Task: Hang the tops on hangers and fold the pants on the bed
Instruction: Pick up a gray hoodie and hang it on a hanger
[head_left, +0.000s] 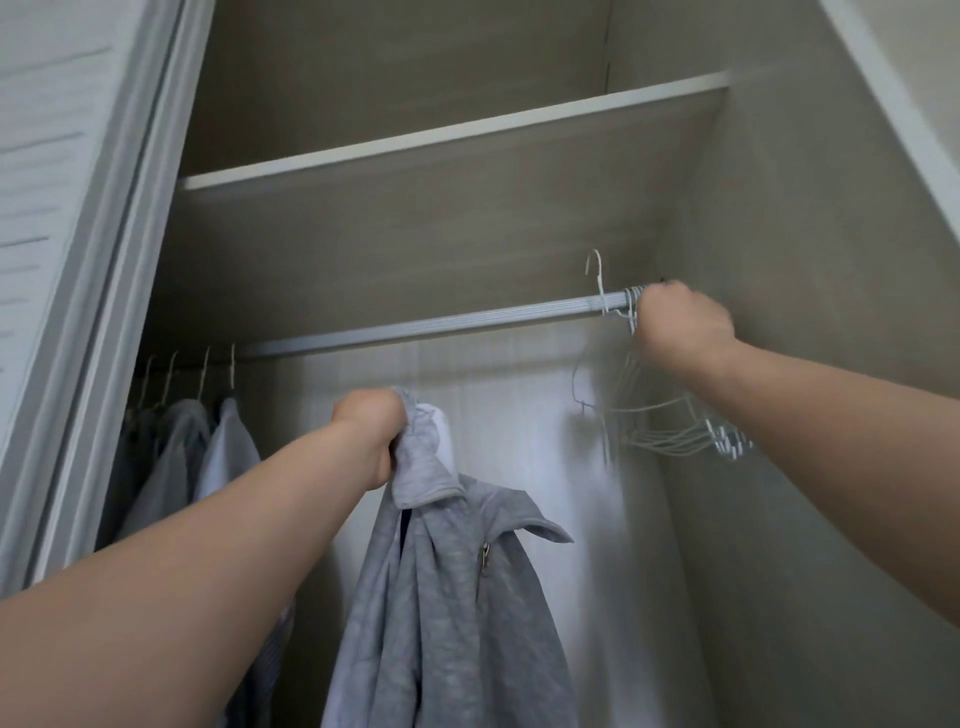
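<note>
Up at the right end of the rod (415, 325), the right hand (680, 327) is a closed fist round the necks of a bunch of white wire hangers (665, 421). Their shoulders fan out below the wrist, near the wardrobe's right wall. One hook (596, 270) beside the fist stands above the rod, not over it; it is blurred, and I cannot tell whether the fist holds that one too.

Below the middle of the rod and apart from it, the left hand (371, 431) grips a grey top (447, 597) by a bunched handful near its collar. The top hangs free from the fist with a zip pull showing on its front. A bit of white cloth (439, 431) shows at the fist, just behind the grey.

At the left end of the rod, four hooks carry hung clothes (208, 457), grey and pale, partly hidden by the left forearm. A shelf (441, 135) runs above the rod, and a slatted door (62, 208) stands along the left edge.
</note>
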